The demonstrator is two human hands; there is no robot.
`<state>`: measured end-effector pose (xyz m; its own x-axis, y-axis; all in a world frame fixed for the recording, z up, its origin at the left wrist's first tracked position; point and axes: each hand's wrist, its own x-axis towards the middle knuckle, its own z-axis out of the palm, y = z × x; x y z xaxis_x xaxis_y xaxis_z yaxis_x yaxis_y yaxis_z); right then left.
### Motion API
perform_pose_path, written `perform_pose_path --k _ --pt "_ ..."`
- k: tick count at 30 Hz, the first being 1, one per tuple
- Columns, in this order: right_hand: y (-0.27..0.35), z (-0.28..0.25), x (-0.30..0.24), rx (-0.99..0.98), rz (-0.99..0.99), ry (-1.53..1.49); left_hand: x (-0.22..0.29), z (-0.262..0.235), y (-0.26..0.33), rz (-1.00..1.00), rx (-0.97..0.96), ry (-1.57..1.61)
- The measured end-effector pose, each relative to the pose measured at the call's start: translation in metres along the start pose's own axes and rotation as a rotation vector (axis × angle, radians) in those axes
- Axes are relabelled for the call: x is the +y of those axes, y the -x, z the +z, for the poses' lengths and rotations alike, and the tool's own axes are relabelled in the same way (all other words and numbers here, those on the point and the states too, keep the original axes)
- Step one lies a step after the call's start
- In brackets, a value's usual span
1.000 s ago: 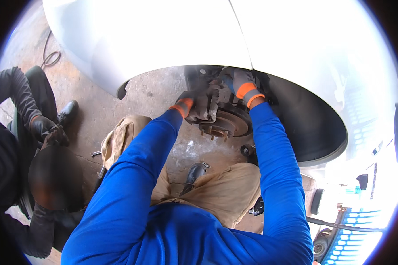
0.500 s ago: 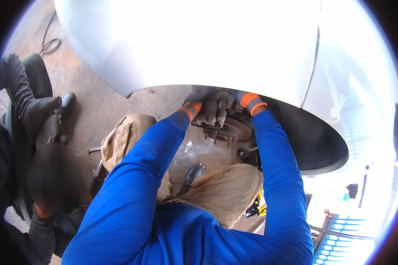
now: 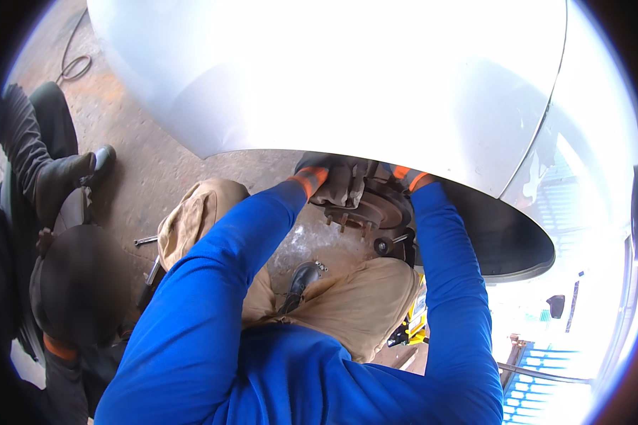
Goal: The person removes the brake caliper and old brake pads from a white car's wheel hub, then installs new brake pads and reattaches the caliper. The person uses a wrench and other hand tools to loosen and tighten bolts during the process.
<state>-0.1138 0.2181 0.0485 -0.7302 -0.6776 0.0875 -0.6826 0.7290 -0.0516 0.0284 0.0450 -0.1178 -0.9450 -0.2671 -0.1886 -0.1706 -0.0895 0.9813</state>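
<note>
Head view shows both gloved hands up inside the wheel arch of a silver car (image 3: 376, 78), which is raised with its wheel already off. The left hand (image 3: 326, 173), in a dark glove with an orange cuff, is wrapped around the brake caliper (image 3: 344, 188), which sits at the upper left edge of the rusty brake disc (image 3: 379, 209). The right hand (image 3: 404, 172) reaches in behind the fender lip; only its orange cuff shows, so I cannot tell whether it grips anything. The hub is bare, its studs poking out below the disc.

By my reckoning the job is partway: wheel removed, brake exposed, caliper in hand but not clear of the disc, and whether its bolts are out is hidden. A hand tool (image 3: 147, 241) lies on the concrete floor (image 3: 156, 177) beside the bent left knee. Another person (image 3: 78, 283) crouches close by on the left.
</note>
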Motion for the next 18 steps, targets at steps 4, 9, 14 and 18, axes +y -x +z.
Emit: perform_pose_path --k 4,9,14,18 --pt "0.005 -0.001 0.014 0.057 0.045 -0.083 0.02 -0.01 0.013 -0.044 -0.154 -0.335" --pt "0.009 -0.001 0.022 0.105 0.075 -0.15 0.018 -0.013 0.012 -0.027 -0.194 -0.408" --pt "0.011 0.01 0.024 0.136 0.084 -0.193 0.022 -0.013 0.004 -0.013 -0.203 -0.421" --pt "0.014 0.015 0.025 0.153 0.097 -0.224 0.019 -0.011 0.001 -0.001 -0.21 -0.407"
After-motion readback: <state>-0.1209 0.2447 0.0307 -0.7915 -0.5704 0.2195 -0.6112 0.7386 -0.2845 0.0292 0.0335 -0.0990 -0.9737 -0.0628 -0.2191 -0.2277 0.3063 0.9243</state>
